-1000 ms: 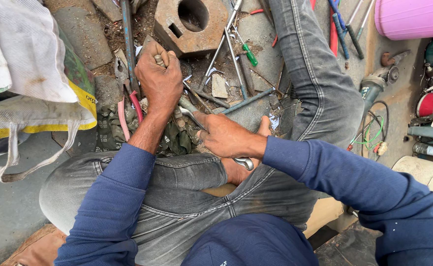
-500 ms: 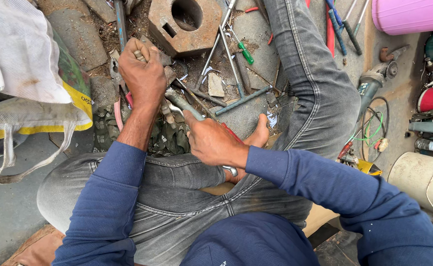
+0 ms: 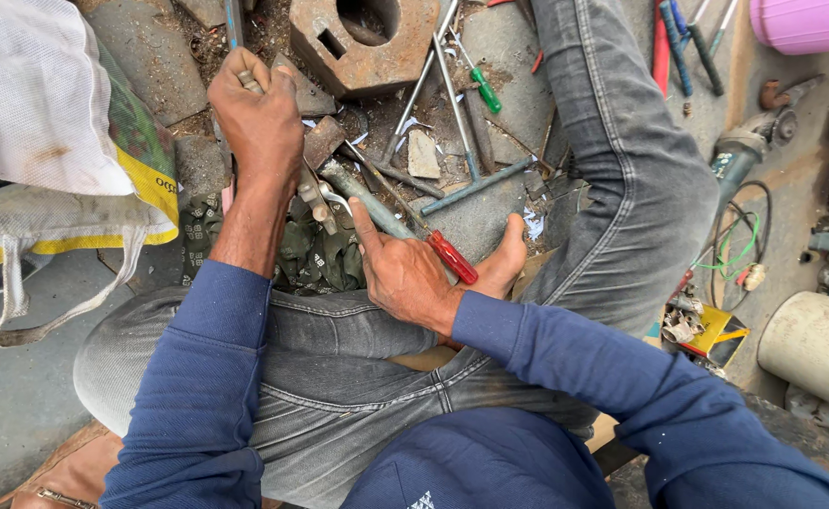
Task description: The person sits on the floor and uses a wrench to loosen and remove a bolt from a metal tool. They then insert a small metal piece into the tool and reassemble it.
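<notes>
— Two hands are busy beside the rusty metal block [image 3: 363, 42]. What is each one on?

— Below and left of the block, the person's left hand [image 3: 259, 118] is closed in a fist round a thin metal rod [image 3: 234, 24] that runs up past the block's left edge. Further below the block, near the lap, the right hand [image 3: 414, 273] has its fingers curled loosely about a red-handled screwdriver [image 3: 438, 245], index finger stretched along it; the shaft points up toward the block.

— What might go wrong?

— The screwdriver tip seems to rest among loose scrap just below the block. If it were to skid off a grey pipe [image 3: 363, 198] there, the blade could jab the left wrist, which lies close beside it.

— Anything else?

— The grip on the screwdriver looks slack, so a hard push could let the handle slide through the palm. Sharp offcuts lie all round the block, and the knees in grey jeans [image 3: 622, 179] sit right against them; a slipping rod might scatter pieces that way.
</notes>
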